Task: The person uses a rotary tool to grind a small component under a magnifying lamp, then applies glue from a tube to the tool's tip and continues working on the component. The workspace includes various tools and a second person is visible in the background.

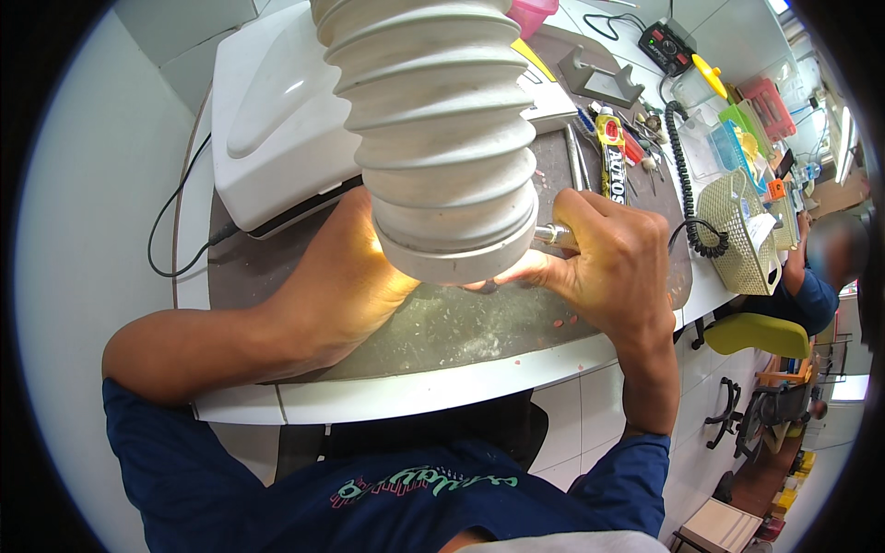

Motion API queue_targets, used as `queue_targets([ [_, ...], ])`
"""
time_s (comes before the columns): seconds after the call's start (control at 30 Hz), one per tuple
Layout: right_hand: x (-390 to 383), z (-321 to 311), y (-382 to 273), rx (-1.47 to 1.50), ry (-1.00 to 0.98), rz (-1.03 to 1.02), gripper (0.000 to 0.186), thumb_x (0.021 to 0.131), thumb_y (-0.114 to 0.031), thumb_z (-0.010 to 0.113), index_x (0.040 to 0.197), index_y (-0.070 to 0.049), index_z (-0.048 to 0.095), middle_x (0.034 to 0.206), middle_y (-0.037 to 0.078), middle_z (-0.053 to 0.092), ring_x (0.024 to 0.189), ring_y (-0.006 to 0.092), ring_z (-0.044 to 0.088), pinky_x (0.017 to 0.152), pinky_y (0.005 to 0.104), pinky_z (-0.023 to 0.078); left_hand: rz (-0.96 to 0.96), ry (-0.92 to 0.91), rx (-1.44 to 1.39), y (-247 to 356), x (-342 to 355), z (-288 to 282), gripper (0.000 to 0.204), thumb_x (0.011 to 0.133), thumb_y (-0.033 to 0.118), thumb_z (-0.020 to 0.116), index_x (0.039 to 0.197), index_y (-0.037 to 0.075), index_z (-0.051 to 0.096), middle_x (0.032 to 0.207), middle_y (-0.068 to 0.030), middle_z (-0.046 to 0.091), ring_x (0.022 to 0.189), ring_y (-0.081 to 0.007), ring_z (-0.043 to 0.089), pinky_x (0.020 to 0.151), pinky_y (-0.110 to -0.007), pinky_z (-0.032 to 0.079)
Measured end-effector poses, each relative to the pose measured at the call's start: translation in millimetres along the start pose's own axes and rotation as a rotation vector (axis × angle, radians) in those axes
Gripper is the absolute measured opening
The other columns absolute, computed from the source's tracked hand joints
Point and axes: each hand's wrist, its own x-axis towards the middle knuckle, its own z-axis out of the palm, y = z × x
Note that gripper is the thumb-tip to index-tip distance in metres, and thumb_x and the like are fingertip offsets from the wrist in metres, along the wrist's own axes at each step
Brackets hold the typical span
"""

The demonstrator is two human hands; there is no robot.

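Observation:
A wide white ribbed suction hose (442,138) hangs over the middle of the bench and covers the space between my hands. My right hand (613,258) is closed around a silver rotary handpiece (555,236), whose front end passes behind the hose mouth. Thumb and fingers of that hand point left, close to the hose rim. On the other side, my left hand (355,281) reaches under the hose, its palm side lit brightly. The hose hides its fingers, so whatever they hold does not show. Both hands are above a dusty dark work mat (442,336).
A white boxy machine (286,120) stands at the back left. Beyond my right hand lie a yellow-black tube (610,152), small tools, a black coiled cord (684,175), a control box (666,48) and a woven basket (737,235). Another person (811,276) sits farther right.

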Motion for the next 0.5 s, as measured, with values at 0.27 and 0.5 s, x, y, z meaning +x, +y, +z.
queue_targets([
  [0.27,1.5,-0.9,-0.7,0.007,0.033,0.01,0.069,0.063,-0.072,0.071,0.06,-0.008,0.046,0.051,0.003,0.05,0.04,0.019,0.054,0.039,0.0318,0.039,0.005,-0.007,-0.002,1.0,-0.7,-0.6,0.016,0.087,0.001,0.066,0.102,-0.002,0.065,0.096,-0.0041,0.069,0.087,-0.0078,0.058,0.079,-0.027,0.047],
  [0.5,-0.5,0.0,-0.3,-0.007,0.008,0.017,0.068,0.065,-0.071,0.072,0.06,-0.008,0.047,0.05,0.003,0.049,0.04,0.0187,0.053,0.038,0.0323,0.038,-0.021,0.01,-0.058,-1.2,-0.8,-0.7,0.022,0.088,0.004,0.068,0.108,-0.002,0.063,0.101,-0.0036,0.068,0.092,-0.0077,0.057,0.083,-0.027,0.047],
])
